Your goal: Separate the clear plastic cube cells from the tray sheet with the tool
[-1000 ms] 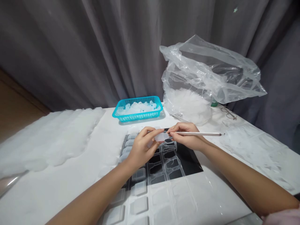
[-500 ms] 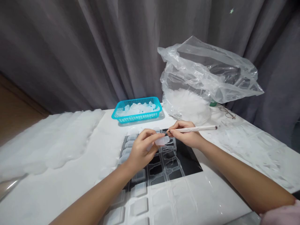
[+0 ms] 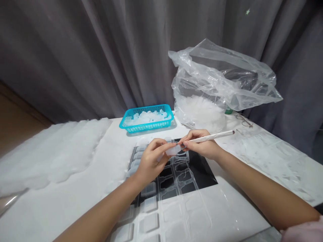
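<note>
My left hand [image 3: 154,159] is closed round a small translucent white plastic piece [image 3: 173,150], its fingers and thumb pinching it from the left. In my right hand [image 3: 199,143] is a slim white pen-shaped tool [image 3: 214,136], its dark rear end pointing up to the right. The tool's thin front end meets the plastic piece near my left fingertips; its exact tip is too small to make out. Both hands hover over a clear sheet [image 3: 168,183] with rows of rounded square shapes, several of them on its left side raised and whitish.
A black mat [image 3: 203,171] lies under part of the sheet. Behind stands a blue basket [image 3: 146,126] of translucent white pieces. A large clear bag [image 3: 202,114] holds more pieces. White bundles [image 3: 50,151] lie at left, clear scraps [image 3: 267,158] at right. A grey curtain [image 3: 141,50] hangs behind.
The rear end of the tool in my right hand has risen slightly, so it tilts more steeply. The plastic piece has turned a little between my left fingers.
</note>
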A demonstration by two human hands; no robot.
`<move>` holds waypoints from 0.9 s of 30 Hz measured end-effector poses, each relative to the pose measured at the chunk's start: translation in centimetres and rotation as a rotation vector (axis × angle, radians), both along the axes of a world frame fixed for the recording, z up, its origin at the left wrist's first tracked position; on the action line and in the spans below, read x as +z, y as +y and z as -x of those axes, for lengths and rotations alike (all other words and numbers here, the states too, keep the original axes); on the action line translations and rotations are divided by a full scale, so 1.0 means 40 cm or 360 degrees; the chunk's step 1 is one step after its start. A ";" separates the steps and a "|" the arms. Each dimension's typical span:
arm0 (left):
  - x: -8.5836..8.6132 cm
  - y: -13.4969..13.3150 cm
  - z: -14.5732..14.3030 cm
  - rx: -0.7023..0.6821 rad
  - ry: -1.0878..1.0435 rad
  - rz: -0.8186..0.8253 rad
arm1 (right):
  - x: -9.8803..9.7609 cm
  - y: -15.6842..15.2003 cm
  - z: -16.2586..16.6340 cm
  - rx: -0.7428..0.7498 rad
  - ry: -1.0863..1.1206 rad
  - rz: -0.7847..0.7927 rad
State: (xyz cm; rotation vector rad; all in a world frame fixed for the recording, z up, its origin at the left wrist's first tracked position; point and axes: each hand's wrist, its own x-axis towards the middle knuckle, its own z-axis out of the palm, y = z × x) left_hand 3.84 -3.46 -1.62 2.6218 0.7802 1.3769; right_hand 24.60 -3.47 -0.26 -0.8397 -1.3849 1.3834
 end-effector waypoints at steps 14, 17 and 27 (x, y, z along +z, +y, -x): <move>-0.003 0.003 0.002 0.0048 0.0025 0.0029 | -0.024 0.004 -0.006 -0.0077 -0.0305 -0.0299; -0.003 0.004 0.001 0.0060 0.0019 0.0031 | -0.021 0.002 -0.005 -0.0095 -0.0355 -0.0288; 0.017 -0.008 -0.002 -0.0067 0.0013 0.0004 | -0.056 0.020 -0.004 -0.0332 -0.0714 -0.0493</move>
